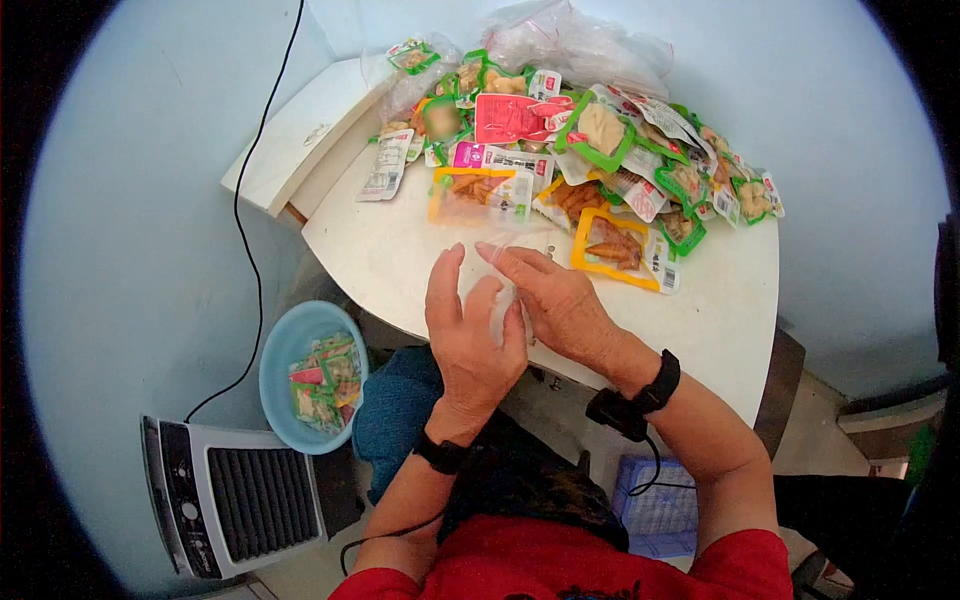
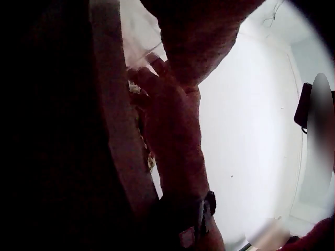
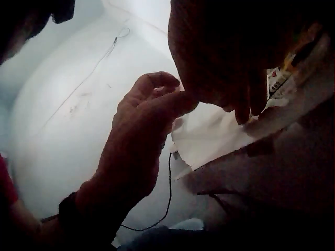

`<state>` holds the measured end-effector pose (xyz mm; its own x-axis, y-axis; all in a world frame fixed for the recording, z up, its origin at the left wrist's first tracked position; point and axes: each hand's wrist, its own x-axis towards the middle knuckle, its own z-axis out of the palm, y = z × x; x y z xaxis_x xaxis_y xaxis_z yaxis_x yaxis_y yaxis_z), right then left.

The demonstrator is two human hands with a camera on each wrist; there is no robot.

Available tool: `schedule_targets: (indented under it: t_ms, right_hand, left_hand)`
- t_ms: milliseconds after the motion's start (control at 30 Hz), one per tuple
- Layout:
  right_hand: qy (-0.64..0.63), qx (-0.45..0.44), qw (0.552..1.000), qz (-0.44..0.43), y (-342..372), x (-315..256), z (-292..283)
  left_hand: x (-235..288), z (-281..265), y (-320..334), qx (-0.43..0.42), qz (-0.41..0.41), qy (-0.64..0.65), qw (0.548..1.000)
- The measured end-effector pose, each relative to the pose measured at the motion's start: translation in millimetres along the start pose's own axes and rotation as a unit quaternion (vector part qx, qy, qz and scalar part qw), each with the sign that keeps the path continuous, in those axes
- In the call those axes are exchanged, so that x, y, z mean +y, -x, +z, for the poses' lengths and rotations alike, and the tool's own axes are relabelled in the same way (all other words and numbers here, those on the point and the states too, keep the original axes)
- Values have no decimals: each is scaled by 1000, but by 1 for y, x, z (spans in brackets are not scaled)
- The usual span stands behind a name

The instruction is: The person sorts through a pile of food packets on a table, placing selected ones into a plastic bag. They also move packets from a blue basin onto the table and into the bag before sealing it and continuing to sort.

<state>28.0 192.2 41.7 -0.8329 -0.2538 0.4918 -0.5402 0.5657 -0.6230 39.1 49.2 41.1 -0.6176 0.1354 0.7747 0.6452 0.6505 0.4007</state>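
Observation:
Both hands meet over the front edge of the white table [image 1: 375, 270], around a thin clear plastic bag [image 1: 501, 312]. My left hand [image 1: 468, 335] holds the bag with bent fingers, its index finger pointing up. From the other side my right hand [image 1: 562, 303] pinches the film between thumb and fingers. Part of the plastic is hidden behind the fingers. In the right wrist view the left hand [image 3: 137, 128] is side-on and dark; the left wrist view shows the right hand [image 2: 175, 125] in shadow. Just beyond the hands lies a yellow-edged snack pouch [image 1: 480, 192].
A heap of sealed snack pouches [image 1: 520, 118] covers the back of the table, with another yellow-edged pouch [image 1: 620, 250] at its front. Clear plastic bags [image 1: 575, 45] lie behind. On the lower left stand a blue basin [image 1: 275, 375] holding pouches and an air cooler [image 1: 255, 500].

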Motion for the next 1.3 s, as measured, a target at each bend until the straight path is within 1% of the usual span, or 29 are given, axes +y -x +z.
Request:
schedule_targets:
  t_ms: [67, 133, 233, 333, 367, 433, 467, 567, 667, 733, 767, 800, 867, 967, 1067, 1100, 1200, 1300]
  right_hand:
    - [4, -11, 1000, -17, 0, 4, 2]
    - [-13, -4, 1000, -11, 1, 5, 3]
    - [-35, 3, 999, -18, 2, 13, 8]
    - [-49, 9, 999, -10, 4, 17, 9]
    - [-53, 10, 999, -4, 4, 16, 9]
    - [-72, 6, 997, 27, 3, 12, 6]
    - [-81, 4, 996, 41, 2, 10, 5]
    - [-138, -10, 981, 136, 0, 7, 0]
    - [-168, 29, 975, 143, 2, 14, 3]
    - [-60, 68, 992, 93, 2, 20, -3]
    - [-7, 86, 994, 64, 1, 23, -9]
    - [66, 67, 993, 71, 0, 25, -18]
    - [207, 33, 974, 90, 0, 27, -39]
    - [337, -28, 923, 183, 3, 16, -65]
    - [391, -49, 888, 236, 31, 33, -76]
    - [407, -28, 893, 189, 42, 41, -79]
    - [384, -75, 897, 207, 50, 21, -90]
    - [378, -77, 903, 190, 63, 23, -90]
  left_hand:
    - [-3, 3, 3, -7, 20, 5, 1000]
    - [-9, 9, 7, -6, 28, 21, 999]
    - [-12, 15, 14, -39, 29, 22, 999]
    - [-15, 20, 18, -47, 13, 34, 998]
    - [-14, 21, 17, -36, 5, 36, 999]
    - [-13, 24, 14, -12, -13, 40, 999]
    - [-14, 27, 14, -14, -7, 37, 999]
    - [-17, 36, 14, -19, 0, 34, 999]
    - [-15, 36, 15, -29, -16, 41, 999]
    - [-16, 33, 13, -40, -35, 44, 998]
    - [-17, 32, 12, -44, -29, 40, 998]
    - [-19, 31, 11, -50, -25, 35, 998]
    - [-19, 30, 13, -59, -25, 30, 997]
    - [-17, 30, 12, -56, -33, 35, 997]
    - [-18, 30, 12, -53, -41, 36, 997]
    - [-20, 31, 13, -54, -40, 35, 997]
    - [-21, 31, 14, -59, -53, 45, 996]
    - [-20, 29, 15, -65, -61, 47, 995]
